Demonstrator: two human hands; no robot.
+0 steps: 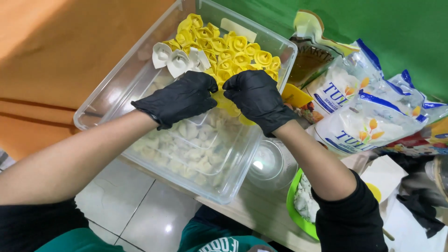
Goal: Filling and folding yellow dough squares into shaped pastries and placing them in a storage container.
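Both my hands wear black gloves and meet over a clear plastic tub. My left hand and my right hand pinch a piece of yellow dough between their fingertips, most of it hidden under the gloves. Beyond the fingers, rows of yellow rose-shaped dumplings fill the far end of the tub. Three white rose-shaped dumplings sit at their left. Pale pieces show through the tub's near end, under a smaller clear tray.
White flour bags with blue print lie to the right, beside an opened pouch. A clear glass bowl and a green plate of white pieces sit under my right forearm. Orange and green cloth covers the table; tiled floor shows below.
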